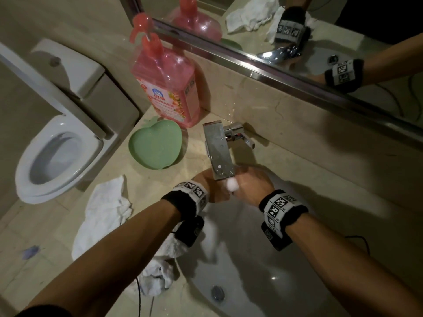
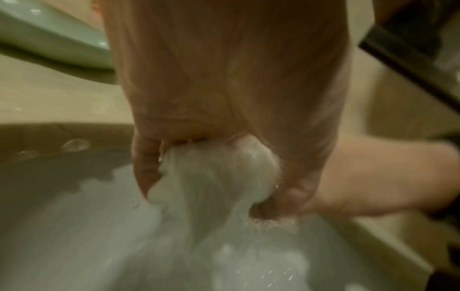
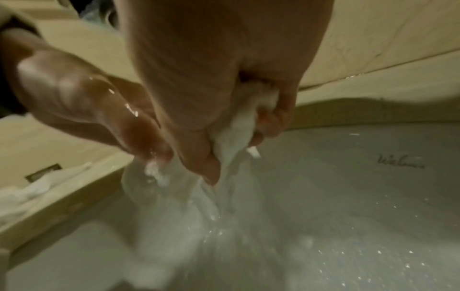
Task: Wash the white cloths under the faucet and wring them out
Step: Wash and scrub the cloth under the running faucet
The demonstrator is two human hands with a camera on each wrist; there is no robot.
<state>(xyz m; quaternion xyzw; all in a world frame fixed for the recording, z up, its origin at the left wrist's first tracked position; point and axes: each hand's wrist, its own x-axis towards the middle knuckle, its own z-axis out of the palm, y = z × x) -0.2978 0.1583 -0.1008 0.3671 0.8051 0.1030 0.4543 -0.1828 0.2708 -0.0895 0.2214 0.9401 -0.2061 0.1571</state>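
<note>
Washing step: left hand (image 1: 214,187) and right hand (image 1: 250,187) both clamp one wet white cloth (image 2: 219,177) under the faucet (image 1: 218,149), over the sink (image 1: 297,282). Next probably twist opposite ways to wring; two more cloths (image 1: 103,213) wait on the surface (image 1: 57,259).

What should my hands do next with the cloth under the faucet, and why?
Probably twist the two hands opposite ways to wring the cloth over the sink. The left hand and right hand both grip it, bunched, just under the faucet, and its soaked tail hangs into the basin. Two more cloths wait on the counter.
</note>
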